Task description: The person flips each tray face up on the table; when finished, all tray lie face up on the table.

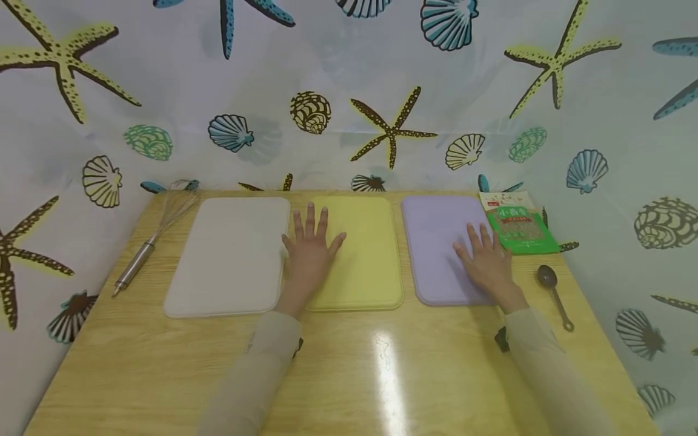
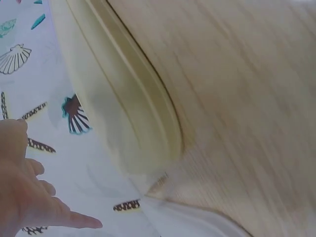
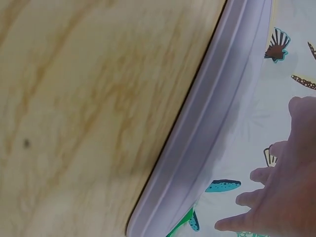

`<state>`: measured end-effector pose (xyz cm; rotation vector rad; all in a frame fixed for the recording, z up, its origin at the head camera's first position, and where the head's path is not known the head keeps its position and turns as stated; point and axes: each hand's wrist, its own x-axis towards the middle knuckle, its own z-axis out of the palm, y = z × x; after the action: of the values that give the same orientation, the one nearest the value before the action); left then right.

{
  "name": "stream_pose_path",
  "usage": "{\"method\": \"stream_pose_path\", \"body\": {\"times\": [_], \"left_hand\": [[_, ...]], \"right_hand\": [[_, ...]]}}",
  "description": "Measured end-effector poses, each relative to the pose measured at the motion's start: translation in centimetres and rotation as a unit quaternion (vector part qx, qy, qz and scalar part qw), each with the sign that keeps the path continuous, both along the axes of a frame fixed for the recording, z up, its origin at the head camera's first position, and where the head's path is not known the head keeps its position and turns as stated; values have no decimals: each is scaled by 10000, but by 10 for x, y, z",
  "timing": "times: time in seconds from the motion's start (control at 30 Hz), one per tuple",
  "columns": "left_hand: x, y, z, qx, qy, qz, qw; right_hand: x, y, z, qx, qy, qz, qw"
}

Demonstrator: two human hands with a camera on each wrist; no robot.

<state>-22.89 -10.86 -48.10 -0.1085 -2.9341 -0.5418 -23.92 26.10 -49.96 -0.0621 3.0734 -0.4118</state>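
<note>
Head view: the person's left hand (image 1: pixel 309 257), fingers straight and spread, is over the left part of a yellow, rounded rectangular board (image 1: pixel 373 254), its little finger reaching toward the neighbouring white, rounded rectangular board (image 1: pixel 229 257). The right hand (image 1: pixel 487 261), likewise flat with fingers spread, is over the right part of a lilac, rounded rectangular board (image 1: pixel 436 242), fingertips near a green-and-white printed packet (image 1: pixel 520 227). Only here do the metal wire whisk (image 1: pixel 136 264), left of the white board, and the dark grey spoon (image 1: pixel 548 277), below the packet, appear. All lie on the pale wooden table (image 1: pixel 338 381), backed by white cloth with shells and starfish (image 1: pixel 327 66).

Left wrist view: the yellow board's stepped rim shows side-on, with the white board's edge at the bottom. The left hand, thumb extended, appears against the cloth, apart from the rim.

Right wrist view: the lilac board's ridged side appears, plus a sliver of green packet and a small dark spot (image 3: pixel 26 143) on the wood. The right hand's fingers stretch out, set apart from the rim.
</note>
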Motion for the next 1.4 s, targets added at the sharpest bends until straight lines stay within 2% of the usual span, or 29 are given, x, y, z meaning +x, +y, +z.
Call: {"method": "stream_pose_path", "body": {"times": [0.27, 0.57, 0.67, 0.8, 0.9, 1.1, 1.23, 1.4], "left_hand": [[0, 48, 1, 131, -52, -57, 9999], [3, 91, -4, -168, -269, -313, 9990], [3, 103, -5, -78, -366, -417, 9984], [6, 119, -4, 166, -342, -591, 9975], [8, 130, -2, 175, -286, -677, 9971], [0, 155, 1, 114, -459, -576, 9972], [-3, 170, -2, 385, -459, -625, 9962], [0, 186, -5, 928, -543, -787, 9911]], "right_hand": [[2, 9, 0, -142, 15, 8, 9999], [3, 16, -7, -70, -89, -20, 9999], [4, 17, -7, -66, -100, -32, 9999], [3, 17, -7, -115, -149, -51, 9998], [2, 18, -9, -182, -167, -70, 9997], [-4, 19, -13, -196, -80, -104, 9997], [-8, 21, -16, -204, -81, -166, 9996], [-11, 22, -16, -364, -124, -302, 9988]]}}
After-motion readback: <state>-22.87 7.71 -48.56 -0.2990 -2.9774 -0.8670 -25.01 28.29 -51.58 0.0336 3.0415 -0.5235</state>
